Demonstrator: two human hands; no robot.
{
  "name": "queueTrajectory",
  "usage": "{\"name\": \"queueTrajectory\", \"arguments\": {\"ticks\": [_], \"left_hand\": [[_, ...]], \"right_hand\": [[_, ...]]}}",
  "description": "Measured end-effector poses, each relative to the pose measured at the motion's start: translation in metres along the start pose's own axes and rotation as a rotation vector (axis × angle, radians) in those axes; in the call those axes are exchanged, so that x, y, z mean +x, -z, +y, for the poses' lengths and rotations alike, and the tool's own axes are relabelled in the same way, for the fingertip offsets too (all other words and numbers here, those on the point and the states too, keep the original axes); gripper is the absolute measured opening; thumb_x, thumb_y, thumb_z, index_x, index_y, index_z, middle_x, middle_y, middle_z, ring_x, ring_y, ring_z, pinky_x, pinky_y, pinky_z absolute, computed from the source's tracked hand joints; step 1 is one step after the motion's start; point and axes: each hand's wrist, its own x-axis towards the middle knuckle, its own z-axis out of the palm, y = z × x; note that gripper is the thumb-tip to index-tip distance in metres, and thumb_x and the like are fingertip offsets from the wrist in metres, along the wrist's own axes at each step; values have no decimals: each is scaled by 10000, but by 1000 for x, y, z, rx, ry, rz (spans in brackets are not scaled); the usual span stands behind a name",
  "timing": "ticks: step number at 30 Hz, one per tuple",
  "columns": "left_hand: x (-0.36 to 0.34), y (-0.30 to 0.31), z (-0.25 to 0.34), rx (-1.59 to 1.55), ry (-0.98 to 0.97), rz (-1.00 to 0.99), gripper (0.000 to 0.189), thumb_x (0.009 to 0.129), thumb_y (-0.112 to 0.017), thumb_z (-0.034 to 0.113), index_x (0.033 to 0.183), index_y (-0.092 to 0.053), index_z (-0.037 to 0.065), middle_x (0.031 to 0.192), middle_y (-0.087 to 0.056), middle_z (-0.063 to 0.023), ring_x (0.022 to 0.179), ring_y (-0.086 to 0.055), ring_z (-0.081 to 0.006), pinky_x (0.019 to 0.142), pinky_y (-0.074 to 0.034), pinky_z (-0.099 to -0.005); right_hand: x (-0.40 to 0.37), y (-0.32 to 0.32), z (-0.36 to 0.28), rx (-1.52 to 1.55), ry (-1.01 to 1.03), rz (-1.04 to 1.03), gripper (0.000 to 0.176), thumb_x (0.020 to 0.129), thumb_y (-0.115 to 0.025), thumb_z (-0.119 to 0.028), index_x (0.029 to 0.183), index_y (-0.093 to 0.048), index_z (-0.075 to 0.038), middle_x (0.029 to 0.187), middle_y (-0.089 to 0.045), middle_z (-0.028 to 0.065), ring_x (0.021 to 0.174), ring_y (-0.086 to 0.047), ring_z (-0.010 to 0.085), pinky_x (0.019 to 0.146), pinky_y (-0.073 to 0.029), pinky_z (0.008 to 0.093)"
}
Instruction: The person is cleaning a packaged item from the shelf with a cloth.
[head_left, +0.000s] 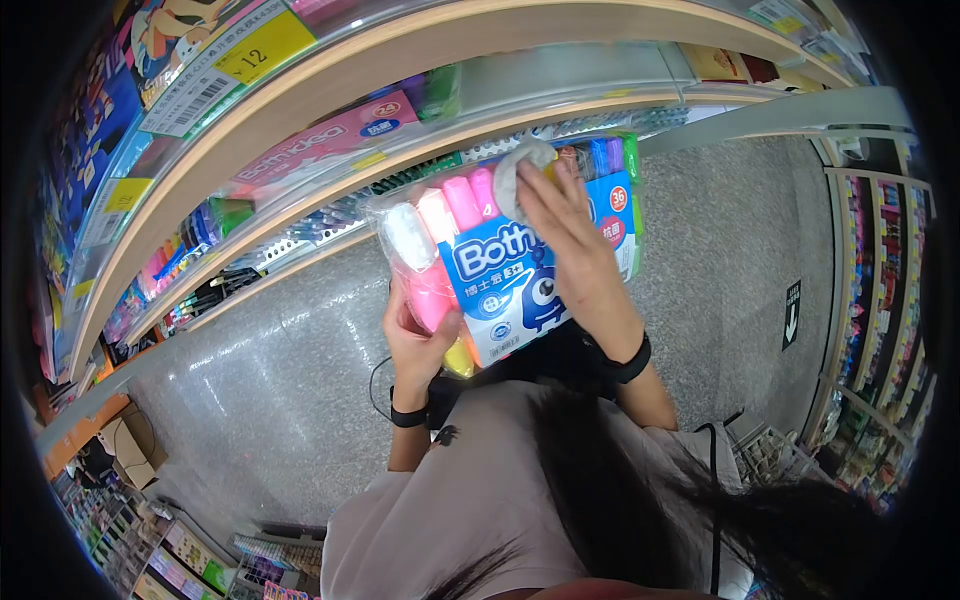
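A clear plastic pack of coloured clay sticks (465,203) with a blue and white label is held up in front of the shelves, slightly tilted. My left hand (418,335) grips its lower left corner, the thumb on the front. Across the upper middle of the pack lies my right hand (577,245), its fingers pressing a light grey cloth (512,180) against the wrapping. The cloth covers part of the pack's top edge. Both wrists wear black bands.
Wooden-edged shelves (330,60) with price tags and packaged goods curve across the top and left. Grey floor (260,400) shows below them. Another stocked rack (885,290) stands at the right, and an open cardboard box (133,445) is at the lower left.
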Motion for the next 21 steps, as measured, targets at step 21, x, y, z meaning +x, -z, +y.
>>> {"name": "queueTrajectory", "arguments": {"ticks": [21], "left_hand": [[-2,-2,4,85,37,30,757,767,-741,306,1320,-371,-57,1141,-575,-106,1017,-562,-153,897,-430,-292]], "right_hand": [[-10,31,27,276,-186,-28,419,798,-557,-16,1206,-461,-35,1406,-402,130,1366,-220,376,1096,-216,434]]}}
